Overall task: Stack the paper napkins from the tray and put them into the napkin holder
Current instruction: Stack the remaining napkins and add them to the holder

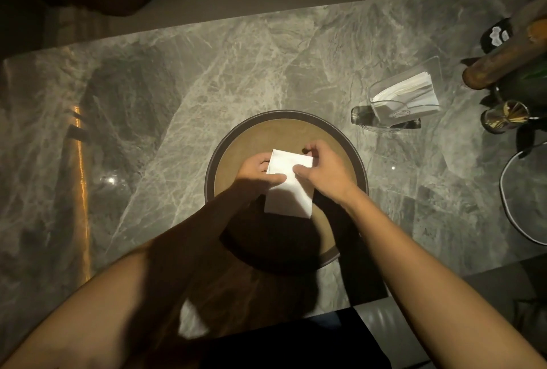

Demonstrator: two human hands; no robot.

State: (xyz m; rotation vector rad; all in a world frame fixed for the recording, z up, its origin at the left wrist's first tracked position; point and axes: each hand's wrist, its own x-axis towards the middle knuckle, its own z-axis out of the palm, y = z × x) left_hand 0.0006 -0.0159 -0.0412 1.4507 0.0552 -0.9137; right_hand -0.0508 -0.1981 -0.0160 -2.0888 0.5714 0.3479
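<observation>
- Both hands hold a white stack of napkins (288,183) over the round tray (356,167), near the table's near edge.
- Left hand (256,172) and right hand (322,169) pinch its far end, thumbs on top.
- The clear napkin holder (405,96), already holding napkins, stands far right on the marble table (177,102).

Dim, warm light is falling from above and ahead, brightening the marble surface (266,67) at centre while the edges are sinking into darkness. The left forearm (183,238) is lying in heavy shadow. Small glints are sparkling on the stone; wide-angle distortion is bending its edges.
</observation>
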